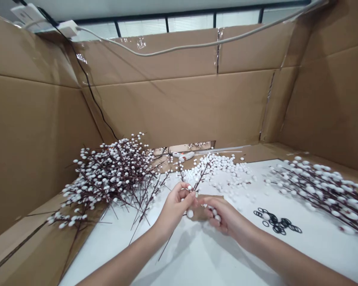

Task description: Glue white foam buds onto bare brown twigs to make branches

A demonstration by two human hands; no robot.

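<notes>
Pinching a thin dark twig [197,183] between curled fingers, the left hand [176,204] meets the right hand [219,216], which cups several white foam balls [214,212] in a loose fist above the white table [197,254]. Loose balls [223,169] lie just beyond; budded branches [107,174] are heaped left, more branches [325,188] right, black rubber rings [279,224] near the right wrist.

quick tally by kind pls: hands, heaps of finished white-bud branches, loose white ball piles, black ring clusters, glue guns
hands: 2, left hand on a twig, right hand cupping white balls
heaps of budded branches: 2, left heap and right heap
pile of loose white balls: 1
cluster of black rings: 1
glue gun: 1
total: 7
</notes>
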